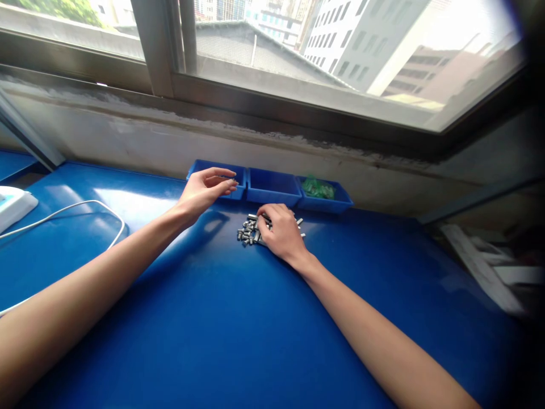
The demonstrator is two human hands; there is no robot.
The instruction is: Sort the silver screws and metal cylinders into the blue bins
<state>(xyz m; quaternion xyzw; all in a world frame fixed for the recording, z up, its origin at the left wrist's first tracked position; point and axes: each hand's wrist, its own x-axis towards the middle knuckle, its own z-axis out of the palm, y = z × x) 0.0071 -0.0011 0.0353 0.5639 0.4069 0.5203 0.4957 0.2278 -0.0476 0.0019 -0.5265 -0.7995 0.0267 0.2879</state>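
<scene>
My left hand (208, 188) hovers over the left blue bin (239, 192). Its index finger and thumb are apart, and I see nothing clearly held between them. Beneath my right hand (281, 232) lies a pile of small metal parts (247, 232) on the blue table. The pile mixes short cylindrical pieces, like screws or studs, with longer bar-like ones. My right fingers curl down into it, and the fingertips and anything in them are hidden. Some pieces stick out past the hand's right side.
A middle blue bin (273, 196) and a right blue bin (340, 205) continue the row; green plastic wrapping (317, 187) lies in the right one. A white cable (106, 209) and a white power strip (16, 205) are at left. Wall and window (272, 102) stand behind.
</scene>
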